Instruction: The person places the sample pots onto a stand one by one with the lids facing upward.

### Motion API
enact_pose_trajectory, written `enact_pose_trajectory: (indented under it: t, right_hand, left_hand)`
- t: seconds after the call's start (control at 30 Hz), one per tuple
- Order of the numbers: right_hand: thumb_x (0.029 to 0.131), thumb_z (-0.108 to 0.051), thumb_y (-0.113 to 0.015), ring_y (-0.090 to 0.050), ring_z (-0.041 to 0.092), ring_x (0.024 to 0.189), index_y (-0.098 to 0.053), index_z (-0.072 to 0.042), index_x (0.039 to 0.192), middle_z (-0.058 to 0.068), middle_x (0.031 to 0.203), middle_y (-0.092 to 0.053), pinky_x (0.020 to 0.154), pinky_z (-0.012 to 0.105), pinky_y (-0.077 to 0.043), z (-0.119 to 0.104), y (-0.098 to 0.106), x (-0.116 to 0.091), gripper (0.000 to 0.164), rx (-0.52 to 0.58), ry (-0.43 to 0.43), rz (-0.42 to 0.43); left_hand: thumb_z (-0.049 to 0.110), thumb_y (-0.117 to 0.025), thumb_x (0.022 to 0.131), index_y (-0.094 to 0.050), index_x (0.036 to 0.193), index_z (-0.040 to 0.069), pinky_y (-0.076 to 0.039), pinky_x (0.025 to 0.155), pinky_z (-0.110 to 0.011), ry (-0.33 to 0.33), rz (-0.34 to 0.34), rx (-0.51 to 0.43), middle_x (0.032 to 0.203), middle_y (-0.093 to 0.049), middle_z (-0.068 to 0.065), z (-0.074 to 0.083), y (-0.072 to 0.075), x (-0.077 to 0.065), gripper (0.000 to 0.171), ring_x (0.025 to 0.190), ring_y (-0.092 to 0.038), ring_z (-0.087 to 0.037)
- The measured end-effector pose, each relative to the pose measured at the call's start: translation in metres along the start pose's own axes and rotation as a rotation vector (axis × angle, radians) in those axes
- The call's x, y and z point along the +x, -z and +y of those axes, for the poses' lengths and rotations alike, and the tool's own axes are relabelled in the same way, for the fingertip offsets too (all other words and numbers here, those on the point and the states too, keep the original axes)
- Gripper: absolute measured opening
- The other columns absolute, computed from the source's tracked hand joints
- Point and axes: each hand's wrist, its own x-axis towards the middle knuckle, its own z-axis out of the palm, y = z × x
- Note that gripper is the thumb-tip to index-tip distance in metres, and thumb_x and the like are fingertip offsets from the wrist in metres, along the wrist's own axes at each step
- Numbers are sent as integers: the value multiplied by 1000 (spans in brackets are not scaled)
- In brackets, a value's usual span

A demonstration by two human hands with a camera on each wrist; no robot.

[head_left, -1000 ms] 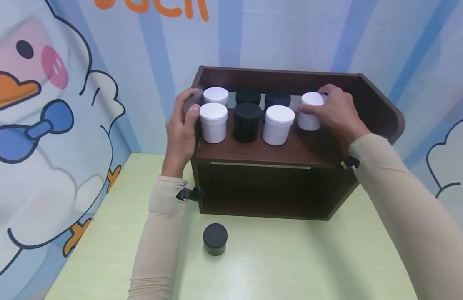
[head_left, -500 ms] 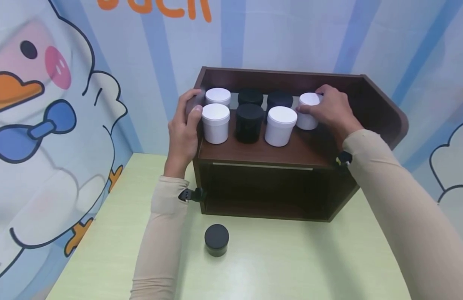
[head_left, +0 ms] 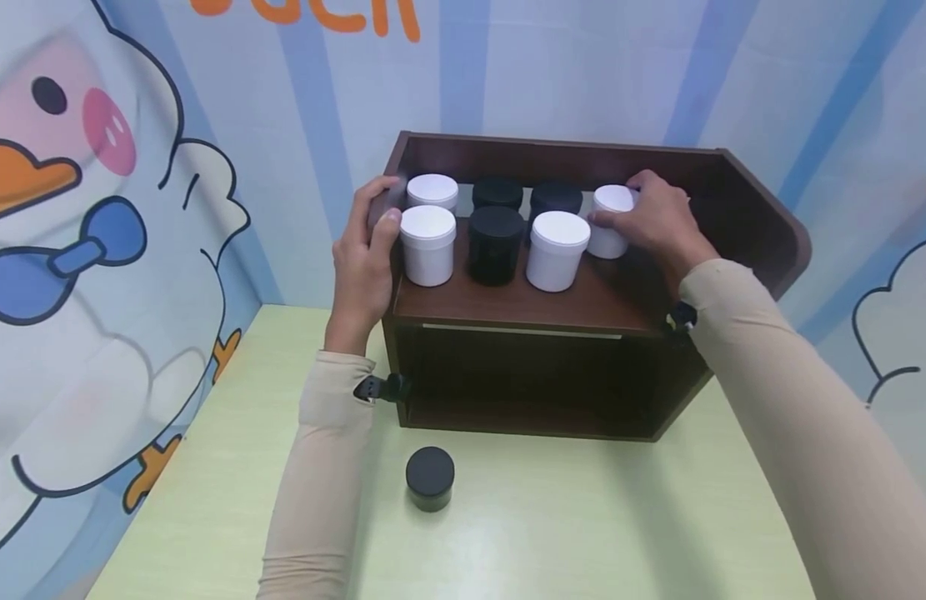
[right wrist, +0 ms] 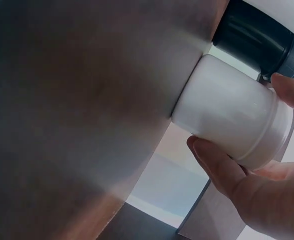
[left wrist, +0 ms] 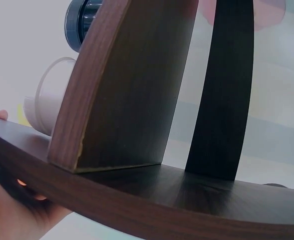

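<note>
A two-level dark brown wooden shelf [head_left: 508, 310] stands on the table. At its left end my left hand [head_left: 362, 267] grips the side panel [left wrist: 131, 212], thumb on the inner side. My right hand [head_left: 660, 218] holds a white lidded jar [head_left: 609, 237] between thumb and fingers, in the back row at the right. In the right wrist view that jar's base is right at the shelf board [right wrist: 86, 100], with a black jar [right wrist: 254, 37] close beside it. Back row, from the left: a white jar [head_left: 432, 190], a black jar [head_left: 497, 192], another black jar [head_left: 556, 197].
Along the front row stand a white jar [head_left: 428, 250], a black jar [head_left: 496, 250] and another white jar [head_left: 557, 254]. A short black jar [head_left: 430, 477] sits on the pale table [head_left: 553, 517] before the shelf. A printed curtain [head_left: 583, 67] hangs behind.
My right hand has moved the white jar slightly left along the back row, nearer the black jar. The left hand keeps its grip on the side panel.
</note>
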Motion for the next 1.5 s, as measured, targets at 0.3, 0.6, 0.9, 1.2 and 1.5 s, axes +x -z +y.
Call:
enact_pose_trajectory:
  t: [0.3,0.6,0.9,1.2,1.5]
  right_hand:
    - [91,-49,-64,-43,44,130,-23,-1,155,29,152,-39,111,60,-39,2,-5,-2,90,24,-21,-12]
    - [86,-60,-66,-42,42,133,-21,-2,156,27,155,-37,113,59,-38,7,4,-10,101,25,-2,10]
    - [88,-61,-61,-41,42,139,-15,-9,160,24,159,-34,113,60,-38,6,17,-29,99,50,-34,70]
    - [89,-61,-58,-43,41,140,-22,-12,159,20,159,-38,109,63,-41,10,20,-55,92,96,-14,131]
    - [92,-52,-62,-64,34,111,-58,-10,133,19,123,-68,92,53,-49,22,17,-96,59,68,165,152]
  left_hand:
    - [54,-42,94,-49,140,37,-43,106,-55,9,1,-5,150,-51,-3,-2,1,-2,50,127,-54,-27]
    - [54,-42,94,-49,140,36,-42,106,-56,21,0,-6,151,-51,-3,-3,2,-3,50,128,-53,-27]
    - [54,-42,94,-50,140,37,-42,107,-55,25,1,-13,151,-51,-3,-2,2,-3,49,129,-53,-26]
    - [55,-42,93,-49,139,38,-42,106,-56,18,3,-10,151,-51,-2,-4,2,-2,49,129,-53,-26]
    - [55,-42,93,-50,139,40,-42,108,-55,24,-4,-18,151,-50,1,-1,1,1,49,130,-53,-25]
